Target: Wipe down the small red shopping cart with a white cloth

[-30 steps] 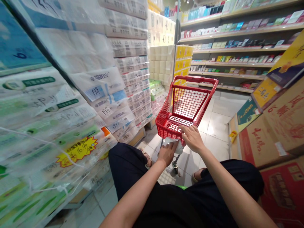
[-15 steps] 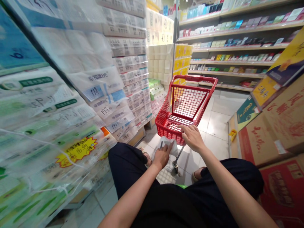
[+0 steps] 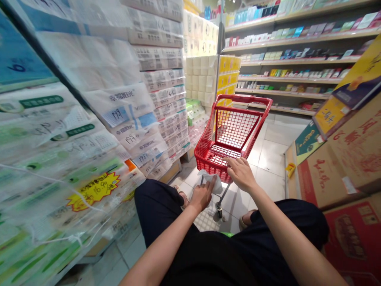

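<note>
A red shopping cart (image 3: 236,125) with a mesh basket and grey legs on casters stands on the floor in front of me. My left hand (image 3: 203,195) is closed on a crumpled white cloth or tissue (image 3: 216,183), just below the basket's lower left edge; one finger points along it. My right hand (image 3: 240,172) rests at the near edge of the basket, its fingers slightly spread and bent, with no object seen in it. The fingertips reach over the basket's rim.
Stacked tissue packs (image 3: 127,127) with a yellow price tag (image 3: 94,191) rise on the left. Cardboard boxes (image 3: 342,167) stand on the right. Shelves (image 3: 297,63) of small goods run across the back. My bent knees frame the tiled floor (image 3: 272,153).
The white cloth shifts slightly in my left hand, its upper left corner spreading outward. The right hand and the cart stay nearly where they were.
</note>
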### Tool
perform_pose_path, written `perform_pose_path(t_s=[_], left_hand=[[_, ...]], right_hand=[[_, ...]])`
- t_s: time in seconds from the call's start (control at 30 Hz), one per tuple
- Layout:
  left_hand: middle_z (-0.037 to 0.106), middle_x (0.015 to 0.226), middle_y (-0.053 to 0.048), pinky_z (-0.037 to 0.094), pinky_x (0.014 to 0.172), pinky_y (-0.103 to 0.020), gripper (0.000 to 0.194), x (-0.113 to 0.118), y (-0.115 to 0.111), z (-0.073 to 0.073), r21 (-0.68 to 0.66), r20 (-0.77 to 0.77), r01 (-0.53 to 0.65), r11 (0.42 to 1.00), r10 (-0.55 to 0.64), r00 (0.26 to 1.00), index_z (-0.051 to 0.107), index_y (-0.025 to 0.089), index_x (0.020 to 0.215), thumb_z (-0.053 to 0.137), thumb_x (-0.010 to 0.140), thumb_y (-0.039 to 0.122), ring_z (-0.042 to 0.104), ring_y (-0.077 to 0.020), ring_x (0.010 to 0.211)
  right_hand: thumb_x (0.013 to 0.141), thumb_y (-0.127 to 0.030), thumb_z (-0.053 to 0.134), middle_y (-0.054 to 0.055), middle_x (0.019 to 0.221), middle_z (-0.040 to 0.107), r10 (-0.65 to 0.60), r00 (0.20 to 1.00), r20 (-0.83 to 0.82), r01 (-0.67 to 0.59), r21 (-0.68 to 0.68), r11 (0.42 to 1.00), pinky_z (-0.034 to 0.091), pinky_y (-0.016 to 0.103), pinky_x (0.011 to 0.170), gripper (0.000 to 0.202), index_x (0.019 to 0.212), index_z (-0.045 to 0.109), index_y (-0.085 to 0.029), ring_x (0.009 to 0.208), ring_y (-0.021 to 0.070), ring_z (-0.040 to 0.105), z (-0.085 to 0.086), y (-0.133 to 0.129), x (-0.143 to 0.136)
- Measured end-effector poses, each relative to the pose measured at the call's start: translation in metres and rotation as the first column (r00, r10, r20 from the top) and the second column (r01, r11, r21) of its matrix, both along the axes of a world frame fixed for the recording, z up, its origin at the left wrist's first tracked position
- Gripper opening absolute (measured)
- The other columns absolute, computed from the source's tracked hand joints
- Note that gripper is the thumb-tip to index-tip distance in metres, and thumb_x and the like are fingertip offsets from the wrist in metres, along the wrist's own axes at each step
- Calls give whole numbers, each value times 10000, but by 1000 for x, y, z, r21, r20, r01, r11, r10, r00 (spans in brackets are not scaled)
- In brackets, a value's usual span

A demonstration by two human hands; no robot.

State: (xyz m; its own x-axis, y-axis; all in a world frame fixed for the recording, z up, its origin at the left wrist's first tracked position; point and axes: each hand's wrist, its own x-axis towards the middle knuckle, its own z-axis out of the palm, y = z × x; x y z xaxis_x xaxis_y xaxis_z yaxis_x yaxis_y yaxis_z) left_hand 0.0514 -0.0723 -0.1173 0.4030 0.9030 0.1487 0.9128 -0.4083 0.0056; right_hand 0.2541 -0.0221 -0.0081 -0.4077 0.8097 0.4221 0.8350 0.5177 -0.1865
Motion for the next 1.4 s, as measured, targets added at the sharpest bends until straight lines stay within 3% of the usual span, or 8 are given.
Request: perform_pose_path(t_s=[0.17,0.33,0.53,0.73,0.87,1.07,1.23,1.4], left_hand=[[551,1275,-131,478,798,-325,832,8,12,7,-33,-6,10,999,-10,1000,42,226,1534,523,854,204,620,-225,993],[603,1241,-106,485,782,-329,713,22,26,17,-119,28,-51,992,54,998,236,252,1483,549,843,224,630,-241,981],[543,1298,-120,477,776,-309,829,9,12,10,-86,10,-25,996,26,1000,110,285,1526,573,841,232,618,-225,1007],[559,1145,-66,475,764,-284,905,-18,1,-2,-39,-23,-56,998,56,998,-54,315,1532,544,860,216,612,-195,931],[568,1205,-83,473,762,-284,876,-19,13,-2,-30,-12,-61,998,61,998,21,301,1542,554,853,208,619,-193,917],[546,1360,-70,483,847,-318,628,1,37,0,-118,59,-99,988,106,993,324,295,1479,505,883,209,618,-223,1025],[511,1377,-90,493,836,-300,727,0,29,-6,-90,95,-58,994,67,993,232,268,1511,537,854,197,589,-216,1086],[569,1237,-81,486,778,-304,796,-16,15,-6,-51,94,-31,998,36,995,153,314,1526,530,845,149,618,-216,956]], right_hand=[[944,-289,326,5,1093,667,-4,1000,4,4,7,1000,287,397,999,435,1345,493,-293,950,208,494,0,-2,-1],[949,-300,338,9,1068,668,-18,999,31,17,32,999,293,393,985,398,1292,539,-289,947,204,496,0,-1,-1],[981,-435,357,30,898,647,-18,996,92,13,64,998,306,380,940,357,907,666,-272,891,200,501,-1,0,2],[983,-488,351,31,872,636,-20,996,83,13,84,996,301,384,943,405,843,652,-256,874,196,491,-2,0,2],[967,-523,372,36,854,632,-26,997,78,19,92,996,301,391,937,408,846,655,-255,880,204,495,-2,0,0],[963,-525,378,40,861,625,-34,996,77,26,102,994,294,385,952,406,855,658,-251,891,204,491,0,-2,0],[965,-520,386,36,846,626,-31,996,85,22,107,994,293,371,945,407,844,661,-245,880,196,490,0,-2,2],[950,-519,430,34,837,630,-34,996,87,22,132,991,290,361,926,381,837,665,-241,863,193,483,-4,0,3]])
